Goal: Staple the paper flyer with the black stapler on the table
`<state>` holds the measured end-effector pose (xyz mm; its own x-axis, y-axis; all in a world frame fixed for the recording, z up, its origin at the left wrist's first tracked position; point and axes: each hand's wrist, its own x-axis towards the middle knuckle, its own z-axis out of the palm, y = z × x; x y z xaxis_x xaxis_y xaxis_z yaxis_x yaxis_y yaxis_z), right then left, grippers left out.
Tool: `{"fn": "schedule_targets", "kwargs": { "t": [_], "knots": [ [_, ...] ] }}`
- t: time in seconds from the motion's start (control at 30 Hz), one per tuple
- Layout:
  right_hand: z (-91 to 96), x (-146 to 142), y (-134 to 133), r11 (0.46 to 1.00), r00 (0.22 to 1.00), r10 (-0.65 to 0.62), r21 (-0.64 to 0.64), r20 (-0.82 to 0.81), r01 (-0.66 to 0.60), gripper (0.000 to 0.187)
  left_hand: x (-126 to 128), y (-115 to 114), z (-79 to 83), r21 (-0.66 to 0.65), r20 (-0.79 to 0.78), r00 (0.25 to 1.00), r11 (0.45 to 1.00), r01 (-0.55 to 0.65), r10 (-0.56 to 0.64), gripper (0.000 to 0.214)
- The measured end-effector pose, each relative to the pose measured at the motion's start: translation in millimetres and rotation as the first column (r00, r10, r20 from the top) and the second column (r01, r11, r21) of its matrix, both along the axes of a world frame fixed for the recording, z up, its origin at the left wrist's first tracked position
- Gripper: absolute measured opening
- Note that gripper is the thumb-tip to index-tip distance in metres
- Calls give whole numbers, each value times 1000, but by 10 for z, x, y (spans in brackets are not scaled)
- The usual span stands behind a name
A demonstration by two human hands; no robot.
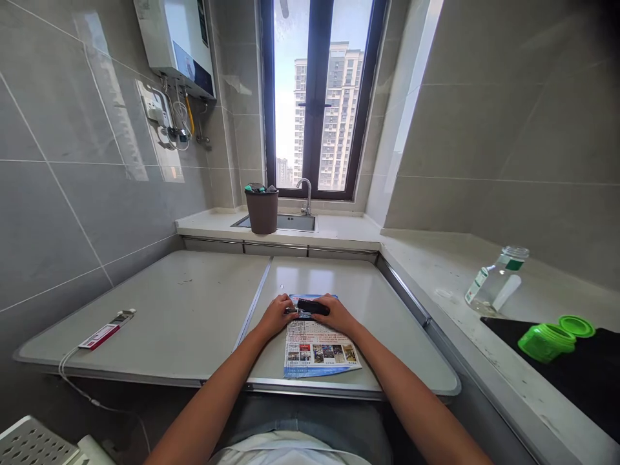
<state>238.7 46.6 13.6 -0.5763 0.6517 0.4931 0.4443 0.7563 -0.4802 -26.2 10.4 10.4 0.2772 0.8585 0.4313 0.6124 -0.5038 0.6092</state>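
Note:
A printed leaflet (317,345) with blue edges and small photos lies on the folding table in front of me. Across its upper part rests a black stapler (310,307) with a metal base. My right hand (338,314) is closed around the stapler's right end. At its left end, my left hand (278,316) has curled fingers against the metal part and the leaflet. The fingertips are partly hidden, and the exact grip is too small to make out.
A power strip (107,328) with a white cable lies on the table's left half. Behind stand a brown bin (262,212) and the sink (295,222) with a tap (307,197). On the right counter are a glass bottle (498,281) and an opened green container (547,341).

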Motion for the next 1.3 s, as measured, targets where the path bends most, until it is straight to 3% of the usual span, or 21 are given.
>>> {"fn": "schedule_targets", "kwargs": {
  "t": [0.13, 0.23, 0.37, 0.5, 0.57, 0.67, 0.8, 0.97, 1.1, 1.2, 1.3],
  "knots": [
    [6, 2, -10, 999, 998, -50, 16, -29, 50, 29, 6, -20, 33, 16, 142, 990, 1000, -14, 12, 12],
    [51, -9, -57, 998, 999, 19, 66, -51, -16, 32, 18, -30, 66, 3, 206, 978, 1000, -12, 11, 16],
    [121, -22, -141, 991, 995, 97, 91, 11, -98, 30, 48, -22, 97, -44, 312, 950, 999, 23, -9, 21],
    [150, -33, -193, 990, 991, 75, 113, 109, -88, 33, 77, -16, 87, -140, 450, 892, 985, 101, -28, 31],
    [145, -37, -199, 985, 984, 50, 154, 171, -76, 34, 83, -23, 64, -255, 563, 826, 946, 202, -24, 39],
    [125, -32, -187, 965, 970, -15, 257, 241, -49, 38, 72, -37, 23, -424, 732, 677, 827, 368, 74, 56],
    [102, -23, -152, 910, 950, -143, 414, 276, 16, 44, 24, -38, -4, -497, 803, 583, 681, 539, 125, 54],
    [63, -58, -119, 776, 913, -274, 630, 303, 24, 37, -21, -14, -21, -506, 843, 499, 610, 610, 200, 40],
    [14, -96, -99, 676, 900, -318, 737, 297, -4, 34, -30, -3, -33, -521, 841, 501, 551, 652, 203, 31],
    [11, -88, -90, 667, 899, -344, 744, 271, 32, 35, -38, 3, -24, -520, 844, 493, 544, 658, 211, 27],
    [33, -64, -95, 730, 906, -336, 679, 258, 77, 40, -48, 6, -7, -523, 847, 475, 538, 661, 240, 25]
  ]
}}
